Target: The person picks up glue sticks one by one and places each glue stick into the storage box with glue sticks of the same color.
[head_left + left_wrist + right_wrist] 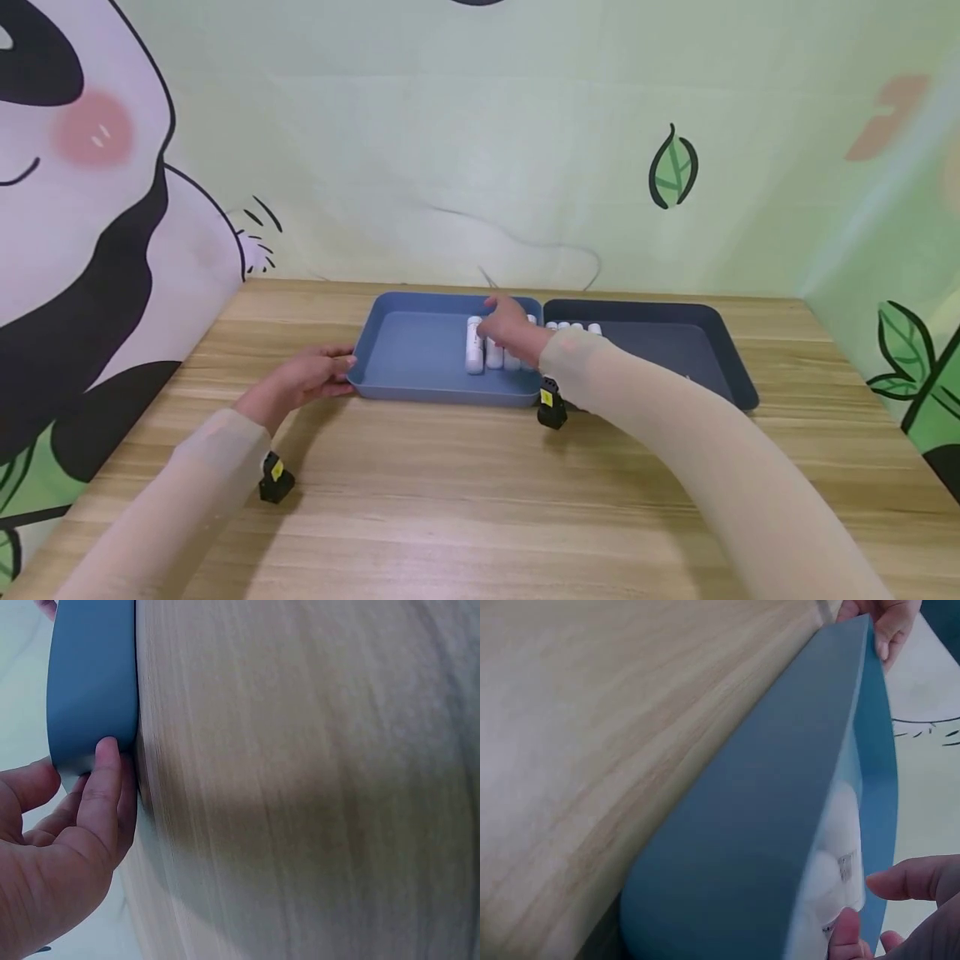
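Note:
In the head view, a blue tray (420, 350) lies on the table with several small white bottles (474, 354) side by side in its right part. My left hand (311, 377) holds the tray's near left corner; the thumb is at the rim and the fingers (101, 799) press the outer wall. Over the bottles is my right hand (513, 325), its thumb and fingers apart. The right wrist view shows a fingertip (846, 928) close to a labelled bottle (844, 832); whether it touches is unclear. My right hand partly covers the bottles in the head view.
A dark tray (667, 313) stands against the right side of the blue one, with several white bottles (594, 329) at its left end. My right sleeve (645, 396) crosses over its front. Behind the wooden table (420, 500) rises a printed wall covering (450, 150).

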Tool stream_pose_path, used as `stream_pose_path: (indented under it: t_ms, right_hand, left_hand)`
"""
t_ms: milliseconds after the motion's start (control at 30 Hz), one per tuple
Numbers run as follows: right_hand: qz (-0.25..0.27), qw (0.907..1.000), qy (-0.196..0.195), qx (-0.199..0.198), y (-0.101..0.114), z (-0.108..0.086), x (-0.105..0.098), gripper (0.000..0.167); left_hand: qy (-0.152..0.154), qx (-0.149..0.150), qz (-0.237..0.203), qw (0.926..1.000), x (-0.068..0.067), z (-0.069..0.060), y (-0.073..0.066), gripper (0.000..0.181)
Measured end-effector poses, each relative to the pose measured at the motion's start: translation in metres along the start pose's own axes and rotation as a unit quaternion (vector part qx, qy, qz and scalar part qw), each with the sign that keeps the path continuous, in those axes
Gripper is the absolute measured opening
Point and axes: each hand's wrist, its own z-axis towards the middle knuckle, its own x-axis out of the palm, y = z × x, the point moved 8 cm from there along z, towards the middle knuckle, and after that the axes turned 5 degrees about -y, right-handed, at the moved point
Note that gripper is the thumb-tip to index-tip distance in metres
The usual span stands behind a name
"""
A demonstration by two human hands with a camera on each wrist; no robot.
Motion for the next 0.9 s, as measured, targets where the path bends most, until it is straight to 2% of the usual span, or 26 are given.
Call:
stream_pose_path:
  t_ms: [267,567,900]
  right_hand:
    - [-0.037,0.999,-0.007,-0.024,0.002,0.0,0.002,0.049]
    - [-0.107,0.992,-0.022,-0.062,0.01,-0.003,0.008,0.052]
    - [-0.106,0.992,-0.024,-0.064,0.008,0.001,0.006,0.044]
  left_hand:
    - [-0.006,-0.005,0.0,1.0,-0.002,0.0,0.0,0.061]
    - [-0.015,-0.009,0.003,0.9998,-0.003,0.002,0.0,0.06]
    - [-0.011,-0.005,-0.003,0.9999,-0.004,0.003,0.001,0.06]
